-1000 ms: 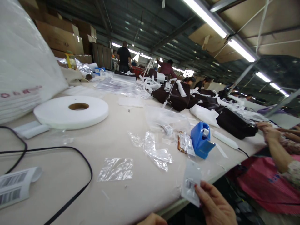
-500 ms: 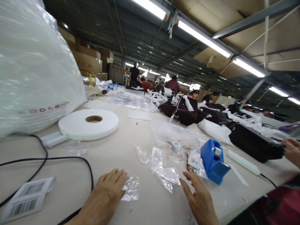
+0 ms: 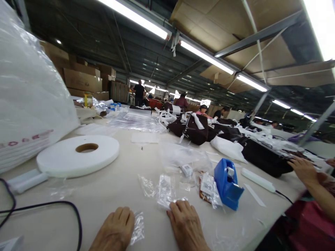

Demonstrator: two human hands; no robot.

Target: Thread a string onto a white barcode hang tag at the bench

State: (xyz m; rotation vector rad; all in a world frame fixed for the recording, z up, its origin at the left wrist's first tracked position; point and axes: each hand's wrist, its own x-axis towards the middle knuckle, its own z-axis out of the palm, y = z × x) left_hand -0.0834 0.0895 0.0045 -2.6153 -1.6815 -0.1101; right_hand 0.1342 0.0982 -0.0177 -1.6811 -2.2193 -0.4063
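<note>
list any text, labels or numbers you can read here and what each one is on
Nothing here reads clearly.
Big plastic bag, left: a row of red printed characters, too blurred to quote.
Small packets beside the blue tape dispenser: white tags inside, print too small to read.
Cardboard boxes at the back: dark marks, illegible.
The clear bags under the left hand and right hand show no print.

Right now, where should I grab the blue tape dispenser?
Grip the blue tape dispenser by its two flat side walls near the tall back, coming from above. The right hand is nearest. Its low front points toward you and looks like the cutter end, so avoid that.
</note>
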